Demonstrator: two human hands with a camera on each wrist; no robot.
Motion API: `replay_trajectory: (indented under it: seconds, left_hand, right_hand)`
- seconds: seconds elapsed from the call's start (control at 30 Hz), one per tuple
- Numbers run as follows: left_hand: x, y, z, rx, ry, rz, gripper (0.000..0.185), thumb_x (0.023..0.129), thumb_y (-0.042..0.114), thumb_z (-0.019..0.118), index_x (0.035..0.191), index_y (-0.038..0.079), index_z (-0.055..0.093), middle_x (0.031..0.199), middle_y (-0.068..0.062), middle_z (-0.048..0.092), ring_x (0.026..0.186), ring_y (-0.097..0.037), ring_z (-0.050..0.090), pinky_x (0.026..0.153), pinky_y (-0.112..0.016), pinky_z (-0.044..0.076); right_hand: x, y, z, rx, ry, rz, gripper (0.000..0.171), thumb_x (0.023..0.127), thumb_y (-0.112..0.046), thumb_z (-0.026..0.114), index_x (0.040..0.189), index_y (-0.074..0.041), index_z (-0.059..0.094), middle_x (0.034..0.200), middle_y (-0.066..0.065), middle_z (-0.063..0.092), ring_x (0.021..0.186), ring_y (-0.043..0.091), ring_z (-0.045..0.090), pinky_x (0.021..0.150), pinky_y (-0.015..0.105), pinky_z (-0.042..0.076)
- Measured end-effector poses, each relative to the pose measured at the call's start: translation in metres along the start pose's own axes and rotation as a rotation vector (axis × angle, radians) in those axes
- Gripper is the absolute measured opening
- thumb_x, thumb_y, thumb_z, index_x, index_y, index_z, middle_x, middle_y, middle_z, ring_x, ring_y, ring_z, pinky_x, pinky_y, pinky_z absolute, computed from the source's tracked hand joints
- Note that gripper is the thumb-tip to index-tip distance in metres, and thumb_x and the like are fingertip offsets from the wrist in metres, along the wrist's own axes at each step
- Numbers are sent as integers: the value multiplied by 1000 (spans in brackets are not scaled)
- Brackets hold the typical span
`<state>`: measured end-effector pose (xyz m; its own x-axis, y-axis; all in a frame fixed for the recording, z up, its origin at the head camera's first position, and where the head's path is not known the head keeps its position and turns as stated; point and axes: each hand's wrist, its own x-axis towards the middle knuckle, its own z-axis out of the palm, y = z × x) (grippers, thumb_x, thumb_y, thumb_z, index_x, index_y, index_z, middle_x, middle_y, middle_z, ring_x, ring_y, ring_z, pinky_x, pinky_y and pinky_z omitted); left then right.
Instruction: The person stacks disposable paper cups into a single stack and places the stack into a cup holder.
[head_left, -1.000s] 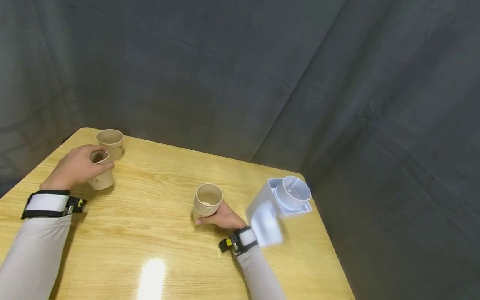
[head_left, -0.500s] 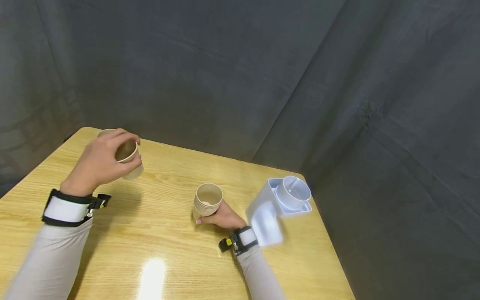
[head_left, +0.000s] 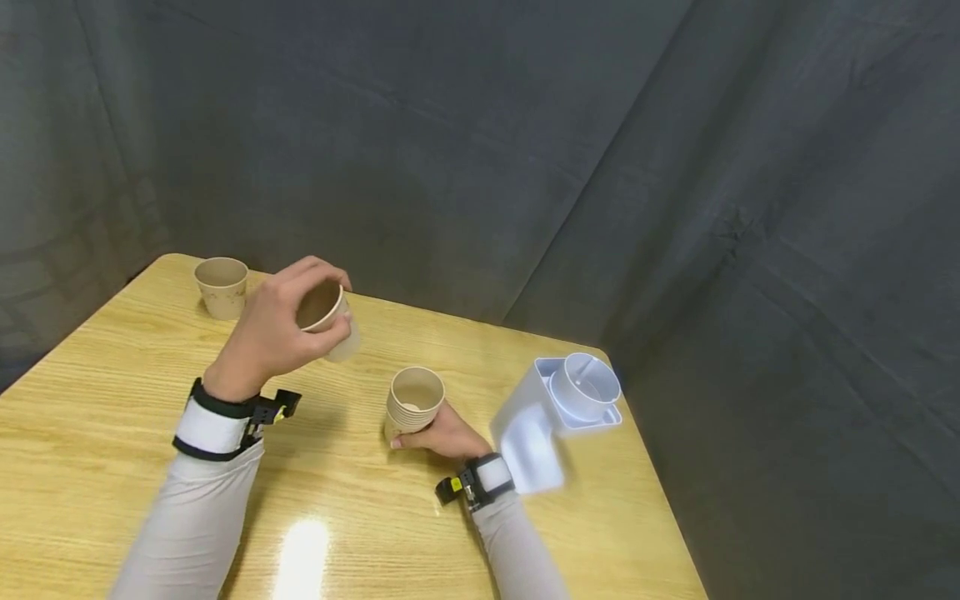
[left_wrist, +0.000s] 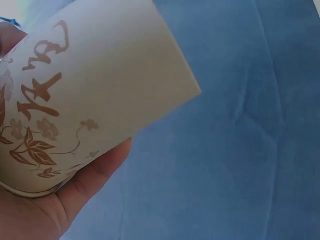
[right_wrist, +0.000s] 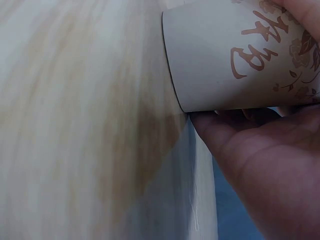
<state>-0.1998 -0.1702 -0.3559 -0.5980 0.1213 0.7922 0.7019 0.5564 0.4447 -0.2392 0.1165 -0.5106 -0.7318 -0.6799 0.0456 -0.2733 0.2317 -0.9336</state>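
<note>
A single paper cup (head_left: 327, 321) with a brown floral print is held in the air above the wooden counter (head_left: 135, 392), tilted so its mouth faces back toward the person. The left hand (head_left: 281, 329) grips it, fingers curled over the rim and thumb along the side; the left wrist view shows the thumb pressed under the printed wall. At about 4 o'clock from that cup, near the counter's middle, a stack of paper cups (head_left: 412, 404) stands upright on the wood. The right hand (head_left: 442, 435) wraps its lower part from the near side, fingers curled round the base. At 3 o'clock from the stack, by the counter's right edge, stands a white plastic cup dispenser (head_left: 558, 408). At the far left corner, around 10 o'clock, a lone paper cup (head_left: 221, 287) stands upright, well apart from both hands.
</note>
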Motion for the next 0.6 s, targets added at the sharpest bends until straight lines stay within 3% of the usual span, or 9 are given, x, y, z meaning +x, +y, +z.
replay_trajectory:
  seconds: [0.4,0.6]
  left_hand:
    - [3,20,36,-113,-49,122,29,78,14,71,106,8,66,104,-3,65,87,-14,61,73,-33,50]
    - [4,28,55,-119,-77,170,28,80,20,71,106,10,67,104,0,65,93,-14,62,77,-35,52]
  right_hand:
    - [6,-1,0,16,-29,-13,77,77,4,83,142,-12,45,129,8,60,118,12,58,110,34,42]
    - [2,-20,-1,45,-60,-50,80,77,7,80,144,-9,40,131,10,57,118,14,57,108,36,43]
